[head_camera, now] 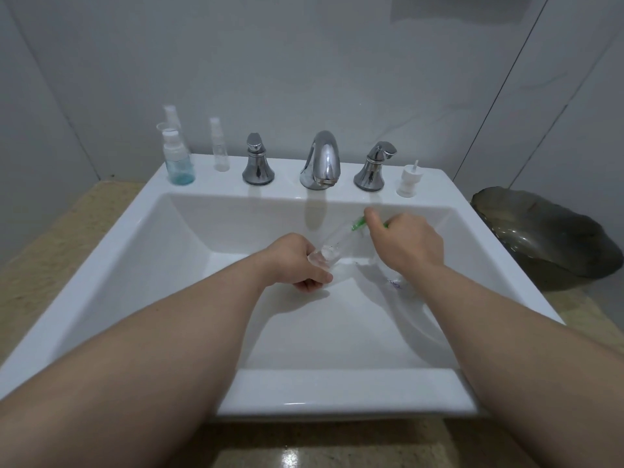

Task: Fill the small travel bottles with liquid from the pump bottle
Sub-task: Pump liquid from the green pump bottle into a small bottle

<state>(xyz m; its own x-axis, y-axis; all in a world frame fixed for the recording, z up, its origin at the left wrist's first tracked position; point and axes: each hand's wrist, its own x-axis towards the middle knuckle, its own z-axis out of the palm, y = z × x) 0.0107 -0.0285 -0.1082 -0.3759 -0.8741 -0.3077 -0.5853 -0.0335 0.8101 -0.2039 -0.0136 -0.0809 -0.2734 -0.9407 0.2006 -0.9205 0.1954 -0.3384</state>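
Three small bottles are counted on the sink's (108, 258) left back rim: a blue-tinted spray bottle (179, 163), a taller bottle (171, 116) behind it, a slim clear bottle (219, 146) beside. Next, a tap handle (257, 160), one spout (322, 157), a second tap handle (373, 167). Over the basin, a tilted clear bottle (337, 238) is gripped at its base by the left hand (293, 261); a green piece (357, 225) at its neck is pinched by the right hand (408, 243). One white pump head (409, 180) is seen on the right rim, one dark dish (547, 238) beyond.
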